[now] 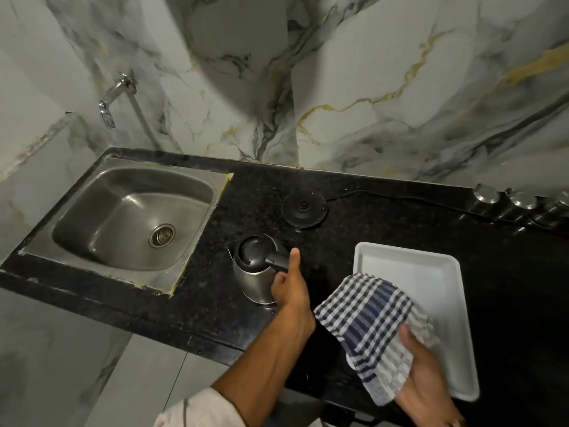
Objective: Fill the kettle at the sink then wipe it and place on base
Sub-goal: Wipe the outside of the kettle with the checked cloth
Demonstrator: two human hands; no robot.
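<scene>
A steel kettle (254,272) with a black lid stands upright on the black counter, right of the steel sink (123,217). My left hand (291,286) grips its black handle, thumb raised. My right hand (425,374) holds a blue and white checked cloth (374,328) over the near edge of a white tray, apart from the kettle. The round black kettle base (304,208) lies behind the kettle with its cord running to the right. A chrome tap (115,97) juts from the wall above the sink.
A white rectangular tray (431,272) lies on the counter (354,211) at the right. Several round steel canisters (520,200) line the back right edge. Marble wall tiles rise behind. The counter's front edge drops to a tiled floor.
</scene>
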